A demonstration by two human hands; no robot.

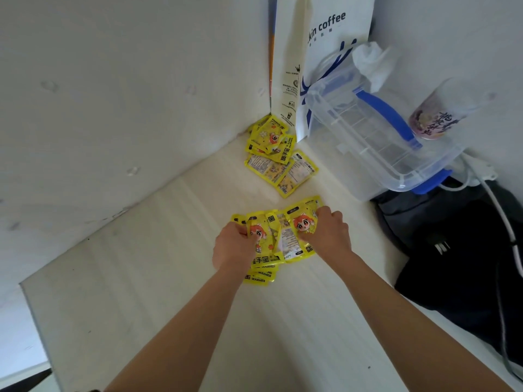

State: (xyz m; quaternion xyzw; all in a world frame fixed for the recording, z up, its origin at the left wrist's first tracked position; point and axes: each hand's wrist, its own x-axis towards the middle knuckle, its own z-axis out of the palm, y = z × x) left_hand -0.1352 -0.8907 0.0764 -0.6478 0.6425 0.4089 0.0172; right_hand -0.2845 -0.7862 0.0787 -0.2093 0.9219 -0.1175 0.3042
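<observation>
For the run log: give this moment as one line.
left hand: grips near yellow packets | right hand: grips them too | far packets: loose by wall corner

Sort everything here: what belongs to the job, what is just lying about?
Job: left hand, right hand, hand-warmer packets they hold, corner packet pile.
Lying about: coffee paper bag, clear plastic box, drink cup, black bag, white cable.

packets (285, 239) — yellow, cartoon-printed, sealed | overlapping, fanned flat | lying on white table (169, 306) — near middle
</observation>
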